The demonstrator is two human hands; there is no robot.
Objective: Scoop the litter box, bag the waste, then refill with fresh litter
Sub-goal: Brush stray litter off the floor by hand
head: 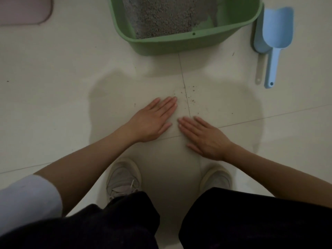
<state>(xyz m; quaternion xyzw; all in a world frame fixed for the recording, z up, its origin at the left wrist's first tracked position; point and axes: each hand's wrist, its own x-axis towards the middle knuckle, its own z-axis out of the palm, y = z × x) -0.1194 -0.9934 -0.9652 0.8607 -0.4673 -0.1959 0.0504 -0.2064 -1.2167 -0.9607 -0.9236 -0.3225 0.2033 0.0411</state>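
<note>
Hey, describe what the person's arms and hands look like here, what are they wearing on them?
Both hands, the left hand and the right hand, are bare: no gloves, and no rings, watch or bracelets visible. Both forearms are uncovered. A short, pale whitish sleeve shows on the left upper arm; the right arm's sleeve is out of frame.

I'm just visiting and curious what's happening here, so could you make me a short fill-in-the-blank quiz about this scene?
1. The litter box is coloured ____.
2. The blue scoop lies on the floor to the ____ of the box.
3. Both the left hand and the right hand lie ____ on the floor.

Missing words: green; right; flat
</note>
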